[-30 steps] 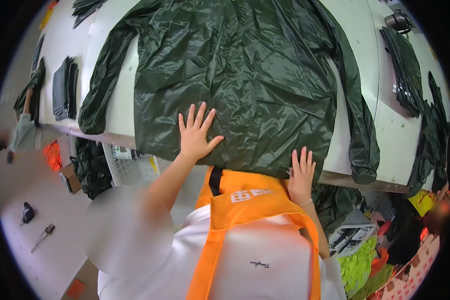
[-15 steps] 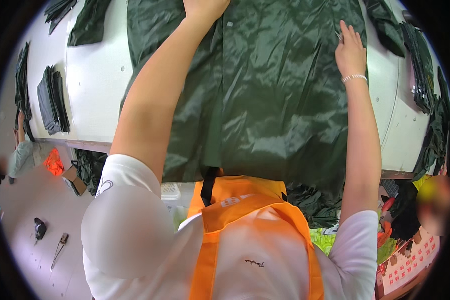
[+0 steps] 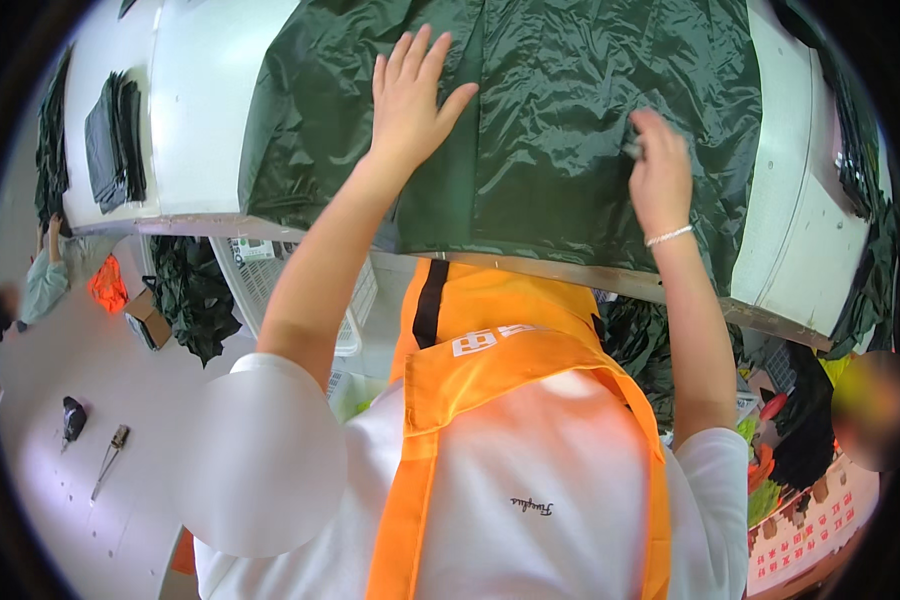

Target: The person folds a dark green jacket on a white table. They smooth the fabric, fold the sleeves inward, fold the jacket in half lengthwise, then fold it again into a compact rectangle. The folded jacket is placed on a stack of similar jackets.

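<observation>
A dark green, shiny, crinkled garment (image 3: 560,190) lies spread over the white table, its lower hem close to the front edge. My left hand (image 3: 407,105) rests on it left of a long vertical seam, palm down with the fingers spread. Over the right half is my right hand (image 3: 660,165), its fingers curled and partly blurred. A small silvery thing (image 3: 632,148) shows at those fingertips, too smeared to name. The garment's upper part runs out of the picture.
Folded dark green pieces (image 3: 115,140) lie on the table (image 3: 200,110) at left; more hang along the right edge. Below the table's front edge are a white plastic basket (image 3: 260,280) and crumpled dark green cloth (image 3: 195,290). Another person's sleeve (image 3: 45,290) is at far left.
Both hands have come nearer to me, and the garment with them, its hem now flatter on the table. My left hand now shows spread fingers; my right fingers have curled and moved inward.
</observation>
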Tool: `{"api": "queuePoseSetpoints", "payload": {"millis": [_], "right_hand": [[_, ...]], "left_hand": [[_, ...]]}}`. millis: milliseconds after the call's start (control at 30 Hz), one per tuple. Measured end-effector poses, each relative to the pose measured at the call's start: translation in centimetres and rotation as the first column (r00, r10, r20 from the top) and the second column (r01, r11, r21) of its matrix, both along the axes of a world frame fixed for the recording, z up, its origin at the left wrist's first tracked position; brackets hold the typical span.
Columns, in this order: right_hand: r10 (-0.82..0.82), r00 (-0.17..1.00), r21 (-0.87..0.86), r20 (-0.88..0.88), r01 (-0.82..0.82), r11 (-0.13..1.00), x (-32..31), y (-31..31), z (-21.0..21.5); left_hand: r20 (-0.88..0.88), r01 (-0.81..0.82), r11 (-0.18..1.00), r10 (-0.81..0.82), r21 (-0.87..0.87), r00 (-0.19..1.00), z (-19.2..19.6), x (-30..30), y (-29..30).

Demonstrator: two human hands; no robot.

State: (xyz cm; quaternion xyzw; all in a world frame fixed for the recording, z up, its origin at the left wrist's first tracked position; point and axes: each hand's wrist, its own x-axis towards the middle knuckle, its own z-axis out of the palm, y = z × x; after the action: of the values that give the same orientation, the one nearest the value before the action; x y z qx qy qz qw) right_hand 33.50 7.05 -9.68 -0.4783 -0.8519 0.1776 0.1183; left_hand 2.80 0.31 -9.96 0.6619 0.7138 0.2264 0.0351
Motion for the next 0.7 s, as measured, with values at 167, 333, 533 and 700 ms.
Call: {"api": "queuePoseSetpoints", "payload": {"millis": [167, 333, 533, 700], "right_hand": [[0.367, 0.91, -0.275, -0.193, -0.409, 0.87, -4.3, -10.6, 1.9], [0.361, 0.895, -0.31, -0.262, -0.432, 0.847, -4.6, -11.9, -0.1], [0.289, 0.911, -0.442, -0.294, -0.398, 0.804, -4.4, -11.7, 0.7], [0.187, 0.912, -0.515, -0.366, -0.366, 0.775, -4.3, -12.0, 1.8]], "left_hand": [[0.376, -0.023, 0.996, 0.053, -0.083, 0.925, 1.5, 2.9, -9.5], [0.566, -0.199, 0.842, 0.493, -0.502, 0.661, 1.8, 7.4, -14.5], [0.636, -0.076, 0.771, 0.572, -0.632, 0.518, 0.1, 7.4, -14.4], [0.689, 0.023, 0.765, 0.566, -0.644, 0.453, 1.8, 7.8, -14.1]]}}
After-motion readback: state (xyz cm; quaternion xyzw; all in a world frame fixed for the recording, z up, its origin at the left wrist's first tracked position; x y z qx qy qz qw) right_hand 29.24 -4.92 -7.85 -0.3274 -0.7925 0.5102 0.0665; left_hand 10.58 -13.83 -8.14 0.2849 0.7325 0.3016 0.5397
